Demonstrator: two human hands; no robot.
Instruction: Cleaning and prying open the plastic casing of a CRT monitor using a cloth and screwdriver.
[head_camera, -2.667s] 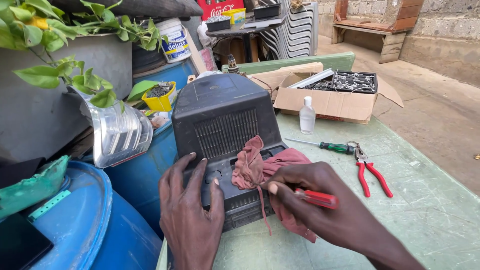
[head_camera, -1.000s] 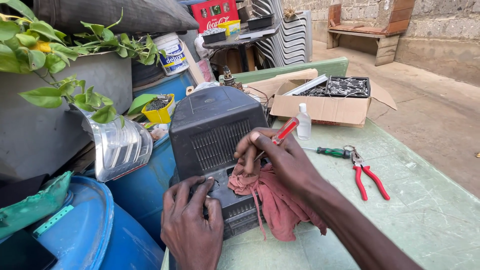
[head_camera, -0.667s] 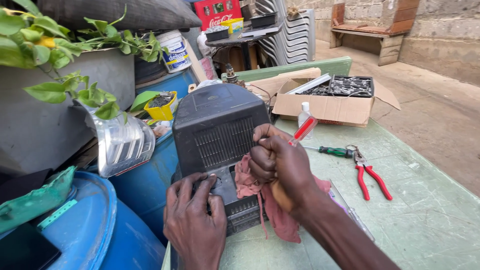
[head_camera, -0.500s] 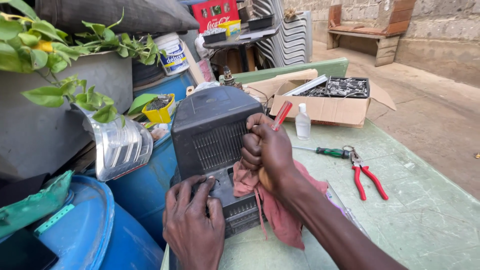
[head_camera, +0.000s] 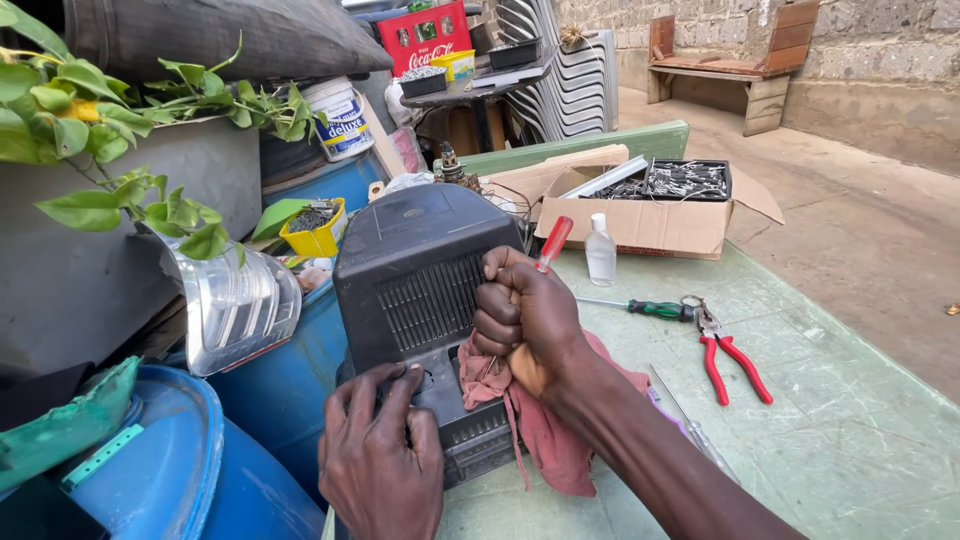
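Note:
A black monitor housing (head_camera: 410, 270) lies back-up at the left edge of a green table (head_camera: 840, 420). My left hand (head_camera: 380, 460) presses flat on its lower rear panel. My right hand (head_camera: 525, 320) is a closed fist around a red-handled screwdriver (head_camera: 554, 243), its handle sticking up and its tip hidden against the housing. A reddish rag (head_camera: 545, 430) lies under my right wrist, draped over the housing's edge.
A green-handled screwdriver (head_camera: 640, 307) and red pliers (head_camera: 728, 350) lie on the table to the right. Behind them stand a small clear bottle (head_camera: 600, 252) and an open cardboard box (head_camera: 650, 205) of parts. Blue barrels (head_camera: 200, 470), a plant and a clear plastic piece crowd the left.
My right hand lifted from the rag, raised the red screwdriver upright and closed into a fist against the housing's vents. My left hand stayed on the rear panel.

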